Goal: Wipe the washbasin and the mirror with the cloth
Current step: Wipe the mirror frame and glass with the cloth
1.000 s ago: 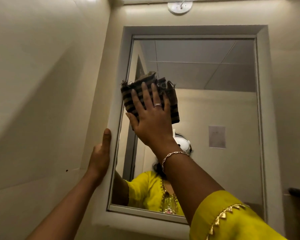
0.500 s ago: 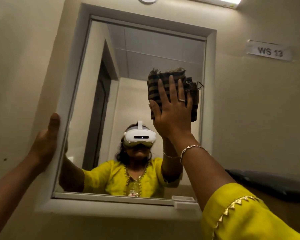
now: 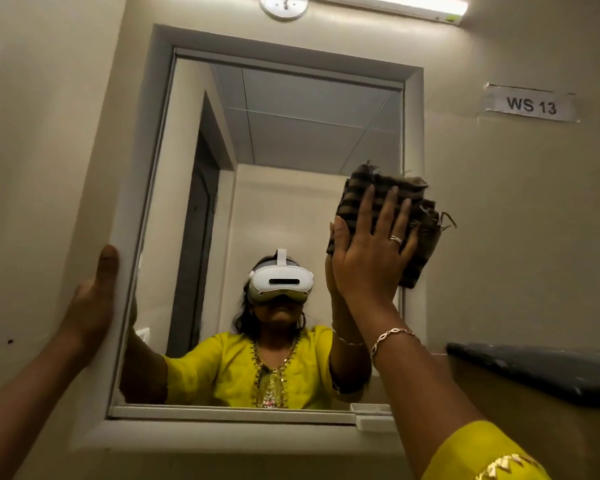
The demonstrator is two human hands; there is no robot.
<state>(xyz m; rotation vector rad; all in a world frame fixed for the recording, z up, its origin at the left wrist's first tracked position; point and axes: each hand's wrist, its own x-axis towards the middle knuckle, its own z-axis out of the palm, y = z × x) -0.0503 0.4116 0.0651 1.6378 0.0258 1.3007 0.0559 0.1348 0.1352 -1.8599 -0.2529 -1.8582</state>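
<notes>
The left forearm is cut off by the 8 o'clock corner. Its left hand (image 3: 94, 303) rests flat on the mirror frame (image 3: 132, 216) at 9 o'clock. One digit lies straight up the frame and nothing is gripped; the other fingers are hard to make out. The right hand (image 3: 371, 258) covers most of the cloth (image 3: 357, 199). A dark, smooth-edged object (image 3: 541, 372) at 4 o'clock is cut off and cannot be identified.

The cloth is folded into a thick pad, brown with dark stripes and frayed, loose threads. It sits at the mirror's 3 o'clock edge, overlapping the frame. The right hand's fingers are straight and spread, pressing it flat.

The mirror (image 3: 291, 150) is a smooth rectangle in a pale, matte frame with mitred corners. A small white tray (image 3: 374, 422) sits at 5 o'clock on the frame, and a paper label reading WS 13 (image 3: 530, 105) is on the wall at 2 o'clock.
</notes>
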